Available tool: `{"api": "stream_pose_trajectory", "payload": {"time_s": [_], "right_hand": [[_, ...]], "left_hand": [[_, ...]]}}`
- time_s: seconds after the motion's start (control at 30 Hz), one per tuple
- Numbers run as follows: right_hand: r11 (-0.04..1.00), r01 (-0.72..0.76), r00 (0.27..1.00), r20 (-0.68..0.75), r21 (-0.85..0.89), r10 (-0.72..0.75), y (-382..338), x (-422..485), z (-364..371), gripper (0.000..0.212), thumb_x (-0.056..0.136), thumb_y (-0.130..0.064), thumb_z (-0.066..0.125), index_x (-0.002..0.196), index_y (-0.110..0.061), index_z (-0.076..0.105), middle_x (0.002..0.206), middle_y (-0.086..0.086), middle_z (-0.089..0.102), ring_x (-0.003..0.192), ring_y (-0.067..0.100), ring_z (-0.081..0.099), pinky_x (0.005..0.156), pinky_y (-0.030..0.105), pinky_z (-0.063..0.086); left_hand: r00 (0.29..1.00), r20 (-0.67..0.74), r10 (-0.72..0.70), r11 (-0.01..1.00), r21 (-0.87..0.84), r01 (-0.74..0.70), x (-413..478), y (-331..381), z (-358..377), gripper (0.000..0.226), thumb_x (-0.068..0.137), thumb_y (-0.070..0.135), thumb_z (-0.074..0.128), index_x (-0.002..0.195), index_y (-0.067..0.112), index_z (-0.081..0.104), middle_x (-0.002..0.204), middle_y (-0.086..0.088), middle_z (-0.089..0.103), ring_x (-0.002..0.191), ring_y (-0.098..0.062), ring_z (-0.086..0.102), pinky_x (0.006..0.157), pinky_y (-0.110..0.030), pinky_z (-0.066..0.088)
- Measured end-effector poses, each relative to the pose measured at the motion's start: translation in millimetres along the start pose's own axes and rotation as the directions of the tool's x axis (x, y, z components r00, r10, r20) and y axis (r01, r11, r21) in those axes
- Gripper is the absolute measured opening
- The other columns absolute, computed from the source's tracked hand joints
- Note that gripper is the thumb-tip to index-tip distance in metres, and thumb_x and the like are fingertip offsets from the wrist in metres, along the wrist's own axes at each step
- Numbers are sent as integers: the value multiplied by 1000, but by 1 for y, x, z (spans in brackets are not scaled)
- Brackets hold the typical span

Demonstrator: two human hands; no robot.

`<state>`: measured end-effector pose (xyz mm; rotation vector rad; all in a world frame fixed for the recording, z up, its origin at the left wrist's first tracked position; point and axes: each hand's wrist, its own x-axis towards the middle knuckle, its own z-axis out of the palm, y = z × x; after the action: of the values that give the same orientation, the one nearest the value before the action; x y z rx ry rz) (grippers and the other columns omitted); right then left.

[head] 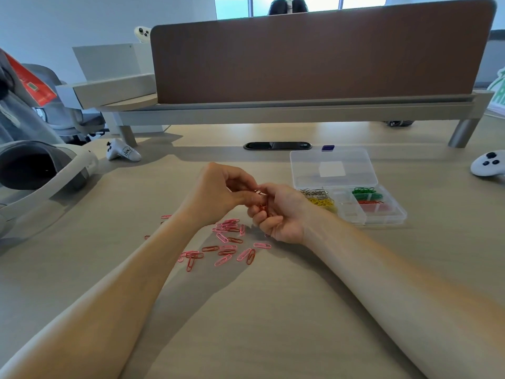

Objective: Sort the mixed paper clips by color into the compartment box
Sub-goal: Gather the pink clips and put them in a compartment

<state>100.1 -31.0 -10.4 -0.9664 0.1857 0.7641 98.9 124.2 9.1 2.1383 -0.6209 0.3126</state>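
Observation:
Several pink and orange-red paper clips (228,246) lie scattered on the desk below my hands. My left hand (218,191) and my right hand (278,212) meet above the pile, fingers pinched together around an orange-red clip (263,207). My right hand's curled fingers hold more clips, mostly hidden. The clear compartment box (382,220) sits open to the right, lid folded back. Its compartments hold silver clips (314,192), yellow clips (323,202), green clips (364,192) and red clips (373,205).
A VR headset (41,168) rests at the left edge. White controllers lie at the back left (123,151) and far right (487,165). A brown divider panel (314,56) on a raised shelf closes off the back of the desk.

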Motion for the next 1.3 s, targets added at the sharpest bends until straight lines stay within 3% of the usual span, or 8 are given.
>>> {"api": "stream_pose_trajectory", "payload": {"time_s": [0.23, 0.33, 0.47, 0.67, 0.8, 0.9, 1.07, 1.3], "right_hand": [[998, 35, 999, -39, 48, -34, -2, 0, -2, 37, 98, -28, 38, 64, -14, 46, 51, -4, 33, 32, 4, 26, 24, 11, 14], [997, 50, 997, -63, 62, -46, -4, 1, -3, 37, 98, -28, 39, 63, -16, 42, 48, -5, 27, 29, 4, 20, 22, 13, 13], [997, 74, 994, -82, 30, -71, -6, 2, -5, 38, 98, -29, 37, 62, -18, 39, 45, -6, 23, 29, 4, 17, 23, 14, 11], [996, 91, 992, -89, 10, -90, -5, 4, -6, 38, 99, -31, 37, 63, -18, 39, 48, -6, 23, 30, 4, 17, 25, 14, 10], [995, 98, 991, -92, 2, -97, -4, 3, -5, 39, 100, -31, 36, 63, -18, 39, 48, -6, 25, 31, 4, 17, 25, 14, 10], [995, 102, 991, -92, 7, -101, -4, 3, -5, 39, 100, -31, 36, 63, -18, 39, 48, -5, 26, 31, 4, 17, 25, 14, 10], [993, 115, 989, -98, 1, -115, -4, 3, -6, 39, 100, -30, 36, 64, -17, 40, 49, -5, 26, 31, 4, 17, 25, 14, 11], [992, 124, 987, -102, 7, -123, -3, 3, -4, 39, 101, -30, 35, 66, -16, 41, 48, -4, 28, 31, 4, 19, 25, 14, 12]], "left_hand": [[999, -12, 52, 993, 102, -51, 0, -1, -6, 3, 79, 20, 75, 80, 23, 73, 76, 10, 70, 68, -9, 61, 62, -13, 46], [984, 173, -43, 962, 272, -6, -1, -5, -21, 7, 74, 29, 80, 74, 25, 73, 72, 10, 70, 64, -6, 58, 61, -16, 46], [883, 404, -240, 895, 444, 40, -4, -7, -25, 18, 66, 38, 84, 78, 27, 75, 69, 9, 67, 60, 3, 52, 55, -7, 38], [852, 455, -259, 861, 508, -10, -4, -11, -23, 11, 73, 27, 82, 84, 25, 78, 73, 13, 68, 64, 8, 53, 57, -4, 37], [852, 453, -263, 838, 545, -31, -4, -11, -21, 7, 78, 30, 77, 83, 25, 74, 77, 12, 66, 67, 0, 54, 57, -10, 35], [854, 463, -239, 870, 492, -23, -4, -6, -24, 7, 80, 26, 76, 77, 26, 70, 74, 11, 67, 67, -3, 59, 61, -12, 41], [774, 573, -268, 916, 399, 22, -6, 2, -22, 10, 76, 20, 79, 85, 24, 75, 78, 11, 73, 72, 0, 66, 70, -13, 49], [777, 565, -279, 870, 491, -44, -8, 2, -20, 13, 77, 26, 78, 73, 34, 69, 66, 15, 64, 60, 2, 55, 59, -12, 39]]}}
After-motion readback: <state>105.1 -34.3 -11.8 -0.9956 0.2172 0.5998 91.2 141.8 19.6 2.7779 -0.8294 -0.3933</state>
